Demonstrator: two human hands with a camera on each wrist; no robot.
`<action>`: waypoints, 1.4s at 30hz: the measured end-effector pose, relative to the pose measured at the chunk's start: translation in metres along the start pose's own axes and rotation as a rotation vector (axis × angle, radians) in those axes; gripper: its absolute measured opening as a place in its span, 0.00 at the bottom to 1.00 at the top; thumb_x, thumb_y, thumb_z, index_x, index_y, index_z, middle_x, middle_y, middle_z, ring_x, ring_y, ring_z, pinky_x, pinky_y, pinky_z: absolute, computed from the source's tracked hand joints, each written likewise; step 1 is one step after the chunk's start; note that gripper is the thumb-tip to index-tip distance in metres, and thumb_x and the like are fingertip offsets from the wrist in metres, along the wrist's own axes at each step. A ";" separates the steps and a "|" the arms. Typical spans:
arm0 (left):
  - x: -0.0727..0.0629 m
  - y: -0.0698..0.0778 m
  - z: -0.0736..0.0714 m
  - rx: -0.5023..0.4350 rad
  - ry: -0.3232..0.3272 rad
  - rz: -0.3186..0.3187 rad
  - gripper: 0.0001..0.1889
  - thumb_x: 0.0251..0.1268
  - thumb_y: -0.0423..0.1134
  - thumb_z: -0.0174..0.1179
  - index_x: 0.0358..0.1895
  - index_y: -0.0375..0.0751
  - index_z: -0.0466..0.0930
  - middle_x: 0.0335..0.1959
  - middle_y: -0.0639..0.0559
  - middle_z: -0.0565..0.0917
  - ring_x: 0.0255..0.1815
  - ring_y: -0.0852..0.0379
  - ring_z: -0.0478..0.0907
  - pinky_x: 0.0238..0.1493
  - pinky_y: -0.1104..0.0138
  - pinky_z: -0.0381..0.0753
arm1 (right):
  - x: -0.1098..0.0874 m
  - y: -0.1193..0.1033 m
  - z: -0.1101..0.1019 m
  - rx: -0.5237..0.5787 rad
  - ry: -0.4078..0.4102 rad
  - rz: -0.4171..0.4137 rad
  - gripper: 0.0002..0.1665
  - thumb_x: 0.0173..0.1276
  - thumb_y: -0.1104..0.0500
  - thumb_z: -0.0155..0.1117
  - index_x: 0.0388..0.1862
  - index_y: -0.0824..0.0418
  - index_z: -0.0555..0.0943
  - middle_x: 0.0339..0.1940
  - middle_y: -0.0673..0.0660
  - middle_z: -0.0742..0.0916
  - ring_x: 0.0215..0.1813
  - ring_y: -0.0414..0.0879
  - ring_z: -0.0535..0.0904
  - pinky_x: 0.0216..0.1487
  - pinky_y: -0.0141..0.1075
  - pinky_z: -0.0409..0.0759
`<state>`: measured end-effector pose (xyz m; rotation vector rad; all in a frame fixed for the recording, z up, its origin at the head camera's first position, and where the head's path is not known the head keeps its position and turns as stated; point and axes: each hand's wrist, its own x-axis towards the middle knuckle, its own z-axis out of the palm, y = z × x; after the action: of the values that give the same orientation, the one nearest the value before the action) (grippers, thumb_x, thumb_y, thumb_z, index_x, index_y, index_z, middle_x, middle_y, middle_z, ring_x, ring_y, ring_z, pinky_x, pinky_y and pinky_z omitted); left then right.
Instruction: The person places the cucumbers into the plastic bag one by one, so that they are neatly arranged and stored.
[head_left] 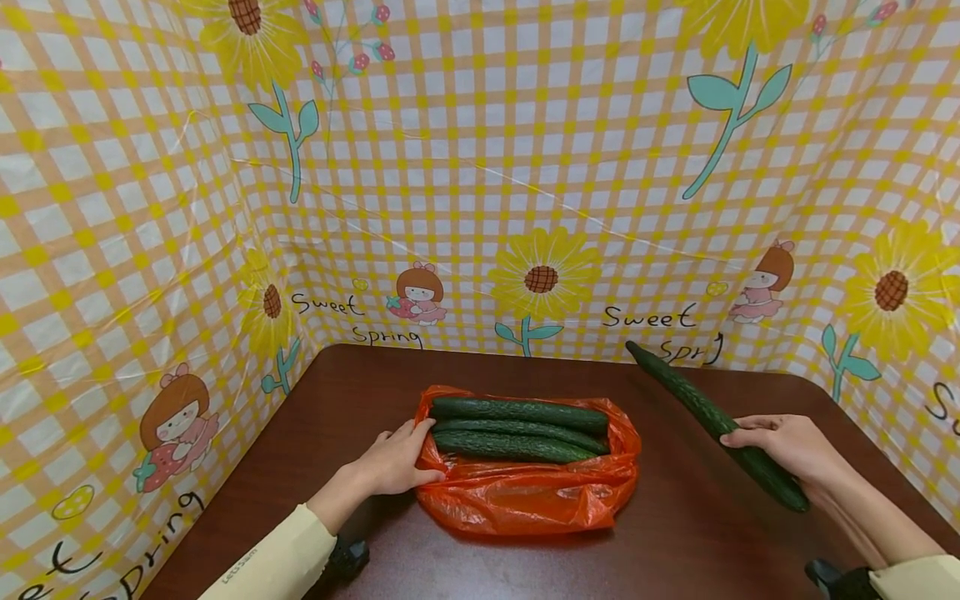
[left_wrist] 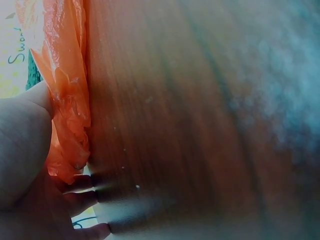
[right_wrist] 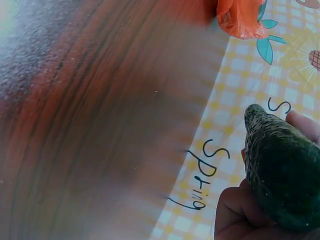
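Note:
A red plastic bag (head_left: 525, 500) lies on the table with its mouth open upward, and three dark green cucumbers (head_left: 517, 410) lie side by side in it. My left hand (head_left: 393, 458) holds the bag's left end, with the bag's edge between thumb and fingers. In the left wrist view, the thumb lies against the crumpled plastic (left_wrist: 67, 100) and several fingertips rest on the table. To the right of the bag, my right hand (head_left: 783, 446) grips another long cucumber (head_left: 690, 396) near its lower end. Its far end points up and left, toward the back cloth.
The brown wooden table (head_left: 360, 375) is enclosed at the back and both sides by a yellow checked cloth (head_left: 465, 192) with sunflowers and lettering. A dark wrist strap (head_left: 348, 557) sits below the left sleeve.

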<state>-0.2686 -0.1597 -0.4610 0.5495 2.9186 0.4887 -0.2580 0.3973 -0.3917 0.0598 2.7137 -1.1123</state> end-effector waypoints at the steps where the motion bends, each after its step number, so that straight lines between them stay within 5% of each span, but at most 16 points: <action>1: 0.000 0.000 0.000 0.000 0.002 0.002 0.49 0.63 0.62 0.65 0.79 0.41 0.55 0.77 0.35 0.62 0.78 0.39 0.59 0.75 0.41 0.56 | 0.000 -0.001 0.000 -0.003 0.000 -0.007 0.49 0.70 0.38 0.64 0.72 0.76 0.67 0.76 0.79 0.60 0.70 0.80 0.59 0.56 0.58 0.75; 9: 0.001 0.000 -0.001 0.002 0.007 0.003 0.48 0.63 0.62 0.65 0.79 0.41 0.55 0.76 0.35 0.63 0.78 0.39 0.60 0.75 0.41 0.56 | 0.001 -0.009 0.004 -0.015 0.000 -0.056 0.45 0.70 0.40 0.65 0.70 0.74 0.70 0.73 0.79 0.68 0.67 0.77 0.66 0.54 0.55 0.78; 14: 0.000 -0.001 -0.001 -0.001 0.003 -0.001 0.49 0.63 0.63 0.65 0.79 0.41 0.55 0.76 0.35 0.63 0.78 0.39 0.60 0.75 0.41 0.56 | 0.001 -0.016 0.007 -0.001 -0.010 -0.077 0.43 0.70 0.42 0.66 0.70 0.72 0.72 0.70 0.78 0.72 0.58 0.66 0.79 0.46 0.46 0.83; 22: 0.001 -0.002 0.000 0.003 0.004 0.005 0.48 0.63 0.63 0.64 0.79 0.41 0.55 0.77 0.35 0.63 0.78 0.40 0.60 0.74 0.42 0.57 | 0.002 -0.028 0.013 0.078 -0.044 -0.096 0.42 0.69 0.47 0.68 0.72 0.72 0.69 0.55 0.65 0.87 0.43 0.51 0.87 0.39 0.45 0.85; 26: 0.002 -0.002 0.000 0.014 0.005 0.008 0.48 0.64 0.63 0.64 0.79 0.42 0.55 0.76 0.36 0.63 0.78 0.40 0.60 0.74 0.42 0.57 | 0.004 -0.034 0.016 0.047 -0.042 -0.148 0.40 0.68 0.48 0.69 0.71 0.71 0.71 0.62 0.71 0.82 0.44 0.46 0.86 0.39 0.43 0.85; 36: 0.002 0.000 0.000 0.016 0.003 -0.004 0.48 0.64 0.62 0.65 0.79 0.43 0.55 0.76 0.36 0.63 0.77 0.40 0.61 0.74 0.42 0.57 | 0.010 -0.053 0.025 -0.009 -0.050 -0.248 0.36 0.67 0.50 0.70 0.68 0.69 0.75 0.69 0.75 0.75 0.71 0.72 0.68 0.44 0.40 0.83; 42: 0.001 0.001 0.000 0.021 0.002 -0.007 0.48 0.64 0.63 0.64 0.79 0.43 0.55 0.76 0.36 0.63 0.78 0.39 0.61 0.74 0.42 0.57 | 0.015 -0.066 0.031 -0.039 -0.064 -0.293 0.35 0.64 0.51 0.72 0.66 0.67 0.78 0.70 0.75 0.74 0.70 0.73 0.69 0.56 0.54 0.79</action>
<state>-0.2698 -0.1586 -0.4604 0.5418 2.9294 0.4581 -0.2751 0.3282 -0.3705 -0.3845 2.7452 -1.1110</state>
